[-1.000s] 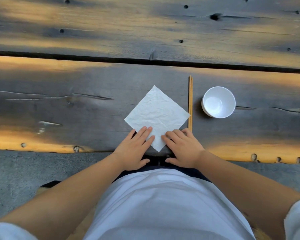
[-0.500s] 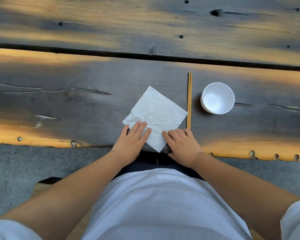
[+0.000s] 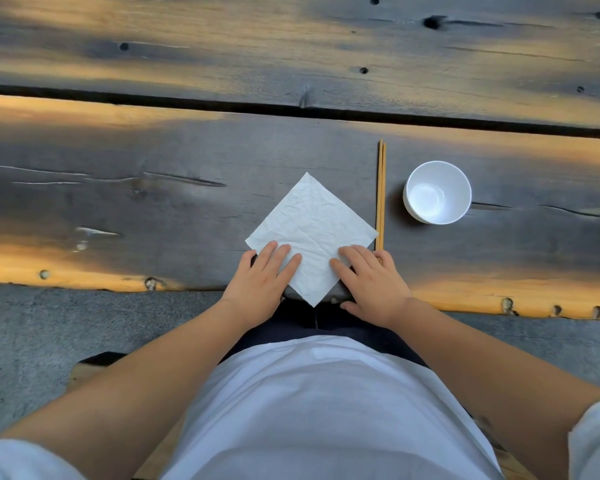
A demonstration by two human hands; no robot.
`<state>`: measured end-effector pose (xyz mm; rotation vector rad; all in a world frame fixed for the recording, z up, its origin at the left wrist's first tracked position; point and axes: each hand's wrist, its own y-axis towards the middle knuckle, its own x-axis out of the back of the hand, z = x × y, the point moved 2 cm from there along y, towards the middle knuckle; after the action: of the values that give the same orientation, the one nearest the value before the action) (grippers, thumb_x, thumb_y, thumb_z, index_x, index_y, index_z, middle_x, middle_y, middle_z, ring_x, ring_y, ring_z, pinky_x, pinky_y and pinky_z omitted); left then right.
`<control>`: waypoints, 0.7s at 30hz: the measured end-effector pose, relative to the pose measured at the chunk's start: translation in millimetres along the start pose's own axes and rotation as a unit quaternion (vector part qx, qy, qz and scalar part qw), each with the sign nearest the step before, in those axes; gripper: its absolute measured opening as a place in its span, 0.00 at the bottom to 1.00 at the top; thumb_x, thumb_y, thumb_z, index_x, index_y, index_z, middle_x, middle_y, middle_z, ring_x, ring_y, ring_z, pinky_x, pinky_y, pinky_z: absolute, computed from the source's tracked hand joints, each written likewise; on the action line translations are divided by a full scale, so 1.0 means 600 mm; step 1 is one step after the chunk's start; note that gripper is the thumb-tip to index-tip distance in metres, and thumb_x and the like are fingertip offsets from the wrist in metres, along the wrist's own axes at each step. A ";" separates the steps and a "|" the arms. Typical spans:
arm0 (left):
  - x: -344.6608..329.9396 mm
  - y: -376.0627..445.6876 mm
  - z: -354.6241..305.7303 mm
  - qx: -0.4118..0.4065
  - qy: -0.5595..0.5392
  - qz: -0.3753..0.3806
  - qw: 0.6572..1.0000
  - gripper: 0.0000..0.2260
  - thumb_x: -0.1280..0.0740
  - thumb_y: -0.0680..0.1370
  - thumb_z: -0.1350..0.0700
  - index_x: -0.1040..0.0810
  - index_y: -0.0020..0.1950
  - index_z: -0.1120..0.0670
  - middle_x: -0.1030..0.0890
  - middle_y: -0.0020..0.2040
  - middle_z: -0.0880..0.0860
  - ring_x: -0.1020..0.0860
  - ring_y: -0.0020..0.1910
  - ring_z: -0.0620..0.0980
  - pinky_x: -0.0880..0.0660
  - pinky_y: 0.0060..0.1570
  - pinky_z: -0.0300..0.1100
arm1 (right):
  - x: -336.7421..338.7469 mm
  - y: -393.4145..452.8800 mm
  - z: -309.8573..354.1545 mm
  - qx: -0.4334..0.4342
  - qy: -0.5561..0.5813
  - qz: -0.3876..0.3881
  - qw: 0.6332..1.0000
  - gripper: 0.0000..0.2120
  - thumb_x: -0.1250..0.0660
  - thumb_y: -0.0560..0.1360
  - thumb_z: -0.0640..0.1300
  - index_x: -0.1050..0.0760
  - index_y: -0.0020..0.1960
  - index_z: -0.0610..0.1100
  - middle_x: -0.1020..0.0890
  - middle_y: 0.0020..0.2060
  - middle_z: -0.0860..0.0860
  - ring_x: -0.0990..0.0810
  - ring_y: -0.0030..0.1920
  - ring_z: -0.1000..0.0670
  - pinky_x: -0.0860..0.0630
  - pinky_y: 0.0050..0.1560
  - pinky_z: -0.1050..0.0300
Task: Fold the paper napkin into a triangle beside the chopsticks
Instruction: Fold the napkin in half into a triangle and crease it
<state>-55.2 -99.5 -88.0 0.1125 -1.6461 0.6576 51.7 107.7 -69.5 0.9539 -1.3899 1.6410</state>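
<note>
The paper napkin point(image 3: 312, 223), white, creased, still unfolded, lies as a diamond on the weathered plank tabletop point(image 3: 153, 209), its right corner touching the wooden chopsticks point(image 3: 381, 192). Left hand point(image 3: 260, 289) and right hand point(image 3: 371, 285) press flat, fingers point(image 3: 274, 258) extended, holding nothing. White bowl point(image 3: 437, 192) stands beyond the chopsticks.

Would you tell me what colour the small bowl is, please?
The bowl is plain white, shown in the head view.

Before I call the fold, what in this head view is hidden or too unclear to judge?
- Head view: napkin lower side edges lie under the left hand and right hand; grip there unknown.
- Chopsticks: near tips covered by the right hand.
- Napkin's right corner: touching the chopsticks or just short, too fine to tell.
- Napkin layers: single or already doubled, unclear from above.
- White cup: outer wall mostly hidden by its rim.
</note>
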 end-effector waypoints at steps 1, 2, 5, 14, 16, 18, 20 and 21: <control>0.000 -0.001 0.002 0.000 -0.002 -0.002 1.000 0.33 0.32 0.68 0.55 0.36 0.73 0.55 0.31 0.71 0.58 0.33 0.70 0.60 0.33 0.59 0.56 | 0.000 -0.002 0.001 0.001 0.004 -0.003 1.000 0.41 0.24 0.60 0.58 0.33 0.67 0.45 0.31 0.68 0.44 0.34 0.68 0.43 0.40 0.60 0.45; 0.001 -0.002 0.003 0.000 -0.003 -0.005 1.000 0.33 0.32 0.68 0.55 0.35 0.73 0.54 0.31 0.70 0.57 0.33 0.70 0.59 0.32 0.57 0.55 | -0.001 -0.003 0.002 0.001 0.005 -0.004 1.000 0.40 0.24 0.61 0.57 0.34 0.67 0.45 0.31 0.68 0.44 0.34 0.68 0.43 0.40 0.61 0.45; 0.007 0.001 0.007 0.002 0.006 -0.013 1.000 0.33 0.31 0.67 0.54 0.35 0.71 0.55 0.30 0.67 0.55 0.30 0.64 0.57 0.33 0.50 0.52 | -0.001 -0.003 0.009 0.000 -0.001 0.007 1.000 0.42 0.25 0.62 0.56 0.36 0.70 0.44 0.28 0.63 0.46 0.29 0.61 0.43 0.39 0.57 0.46; -0.002 -0.008 0.036 -0.005 -0.006 0.000 1.000 0.34 0.32 0.72 0.47 0.38 0.74 0.54 0.41 0.77 0.58 0.41 0.76 0.58 0.38 0.67 0.61 | -0.005 0.008 0.020 -0.008 0.016 0.022 1.000 0.44 0.29 0.66 0.60 0.42 0.75 0.46 0.39 0.76 0.44 0.41 0.74 0.43 0.39 0.68 0.41; -0.001 -0.007 0.042 -0.007 -0.005 -0.001 1.000 0.34 0.32 0.71 0.45 0.39 0.74 0.54 0.40 0.77 0.59 0.40 0.75 0.59 0.39 0.67 0.64 | -0.001 0.018 0.021 -0.007 0.018 0.025 1.000 0.46 0.28 0.65 0.60 0.42 0.76 0.46 0.37 0.75 0.44 0.38 0.73 0.42 0.38 0.66 0.41; 0.001 -0.003 0.045 -0.011 -0.008 -0.008 1.000 0.35 0.31 0.70 0.44 0.37 0.73 0.54 0.35 0.75 0.60 0.38 0.74 0.61 0.37 0.65 0.67 | 0.008 0.028 0.020 0.000 0.014 0.029 0.999 0.46 0.27 0.63 0.60 0.41 0.75 0.48 0.35 0.72 0.44 0.35 0.69 0.42 0.38 0.63 0.42; -0.001 0.003 0.049 -0.021 -0.010 -0.012 1.000 0.35 0.30 0.69 0.43 0.34 0.72 0.53 0.32 0.71 0.60 0.37 0.73 0.63 0.37 0.63 0.69 | 0.014 0.034 0.017 0.012 0.002 0.030 0.999 0.46 0.26 0.61 0.60 0.40 0.74 0.49 0.35 0.71 0.45 0.34 0.68 0.42 0.38 0.61 0.42; -0.003 0.005 0.051 -0.032 -0.007 -0.015 0.999 0.34 0.29 0.69 0.42 0.33 0.71 0.53 0.31 0.71 0.60 0.36 0.72 0.64 0.37 0.62 0.70 | 0.015 0.036 0.018 0.021 -0.007 0.031 0.999 0.46 0.26 0.61 0.60 0.39 0.73 0.48 0.36 0.72 0.44 0.35 0.69 0.42 0.38 0.60 0.41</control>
<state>-83.1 -112.3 -91.7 0.0964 -1.6743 0.5812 29.0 95.7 -69.1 0.9567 -1.4135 1.7183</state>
